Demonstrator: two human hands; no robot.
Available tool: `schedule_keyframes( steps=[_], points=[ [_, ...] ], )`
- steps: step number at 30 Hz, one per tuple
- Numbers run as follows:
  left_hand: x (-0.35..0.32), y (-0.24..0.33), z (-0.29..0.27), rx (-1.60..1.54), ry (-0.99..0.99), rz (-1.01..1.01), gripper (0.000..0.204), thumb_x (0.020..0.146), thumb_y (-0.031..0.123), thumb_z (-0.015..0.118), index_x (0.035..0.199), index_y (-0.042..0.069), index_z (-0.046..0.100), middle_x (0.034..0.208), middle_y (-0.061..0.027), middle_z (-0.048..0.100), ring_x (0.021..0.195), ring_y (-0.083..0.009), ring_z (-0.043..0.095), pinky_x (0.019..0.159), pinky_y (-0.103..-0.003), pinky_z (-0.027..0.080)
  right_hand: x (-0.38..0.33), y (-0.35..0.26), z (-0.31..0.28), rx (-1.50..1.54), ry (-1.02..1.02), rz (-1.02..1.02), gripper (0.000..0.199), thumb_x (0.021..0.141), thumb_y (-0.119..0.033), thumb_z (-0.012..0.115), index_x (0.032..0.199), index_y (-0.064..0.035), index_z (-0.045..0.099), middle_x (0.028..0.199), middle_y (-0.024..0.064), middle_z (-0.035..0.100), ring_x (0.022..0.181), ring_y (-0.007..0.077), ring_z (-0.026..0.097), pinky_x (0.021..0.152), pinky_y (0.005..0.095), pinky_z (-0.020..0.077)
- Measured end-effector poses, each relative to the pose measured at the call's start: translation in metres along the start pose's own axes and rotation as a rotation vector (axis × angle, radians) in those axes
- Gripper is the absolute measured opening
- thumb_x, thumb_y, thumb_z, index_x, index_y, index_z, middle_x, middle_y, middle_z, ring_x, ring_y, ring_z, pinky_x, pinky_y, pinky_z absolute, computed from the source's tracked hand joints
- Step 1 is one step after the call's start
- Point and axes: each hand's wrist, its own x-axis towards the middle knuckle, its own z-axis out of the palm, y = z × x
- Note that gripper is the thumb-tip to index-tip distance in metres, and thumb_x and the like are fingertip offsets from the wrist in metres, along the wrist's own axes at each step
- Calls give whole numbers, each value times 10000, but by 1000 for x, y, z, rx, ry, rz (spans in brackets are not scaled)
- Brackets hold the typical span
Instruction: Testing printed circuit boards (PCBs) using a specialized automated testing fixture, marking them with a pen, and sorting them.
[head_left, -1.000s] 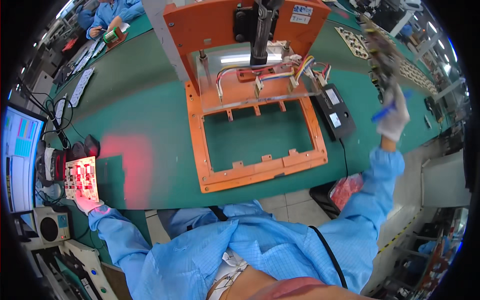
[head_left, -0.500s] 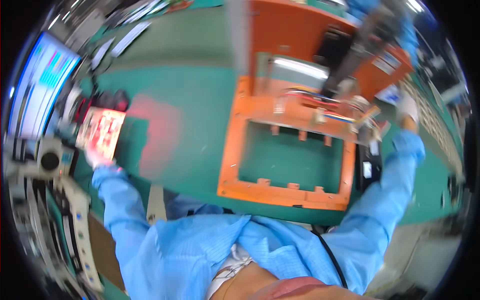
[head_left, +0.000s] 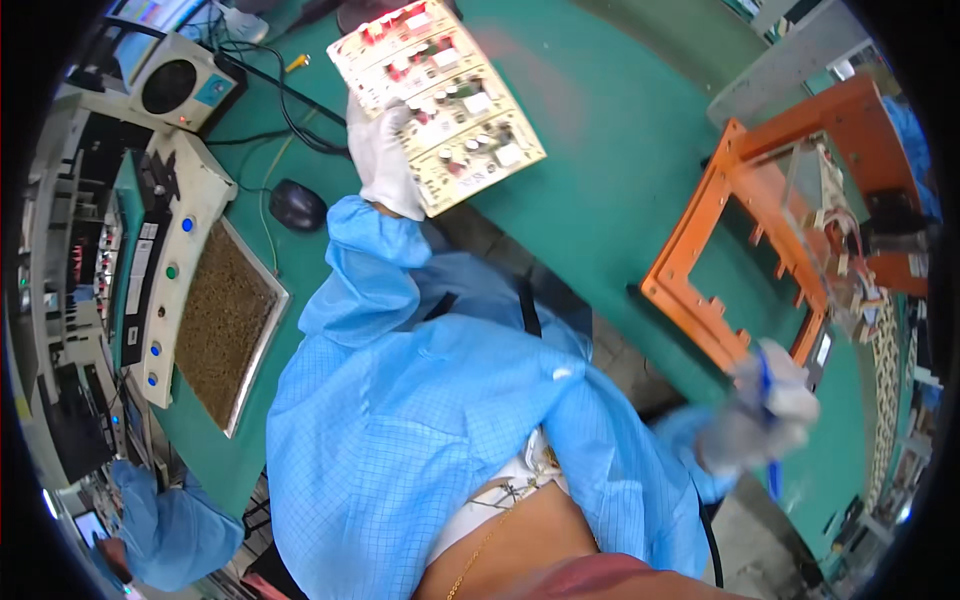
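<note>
My left hand, in a white glove, grips the left edge of a pale circuit board panel. Several alike sections with small components cover the panel, and bright reddish light falls on its far end. At the lower right my gloved right hand is smeared by motion. Its fingers are closed round a slim blue pen, whose ends show above and below the glove. This hand is beside the near corner of an orange frame fixture.
A black mouse, a speaker-like box and cables lie left on the green table. Below them is a white control panel with coloured buttons beside a brown pad. Another person sits at lower left.
My view has turned left. The board, held in my left hand throughout, now shows nearer and larger. My right hand has come back from the fixture's far right side and shows a blue pen.
</note>
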Motion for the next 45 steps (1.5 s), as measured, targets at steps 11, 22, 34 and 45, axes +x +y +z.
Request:
schedule_keyframes(
  steps=[11,22,34,45],
  points=[
    [-58,41,3,258,-105,104,537,758,20,519,1270,-24,365,997,-121,552,827,-160,563,729,-281,494,8,66,197,-307,-343,-204,57,782,17,577,763,-30,552,647,78,590,561,218,579,502,332,475],
    [-66,45,-8,600,-223,382,515,758,-51,487,1260,-26,376,1101,-162,507,865,-208,576,736,-282,487,45,34,195,-677,-192,-459,123,698,82,559,779,-9,577,611,49,492,537,121,530,437,231,402],
    [-104,57,28,42,-308,-76,711,750,-146,354,1419,30,191,1246,-140,469,1072,-204,523,874,-281,452,56,50,192,-288,-171,-51,64,868,-34,496,815,0,490,744,26,543,630,59,460,574,218,413],
    [-127,49,72,-37,-473,-36,624,753,-89,452,1337,-51,236,1055,-151,550,736,-153,579,609,-275,518,39,39,82,-252,218,20,485,946,-326,448,1290,14,419,1112,153,591,902,172,586,816,295,463]
  ],
)
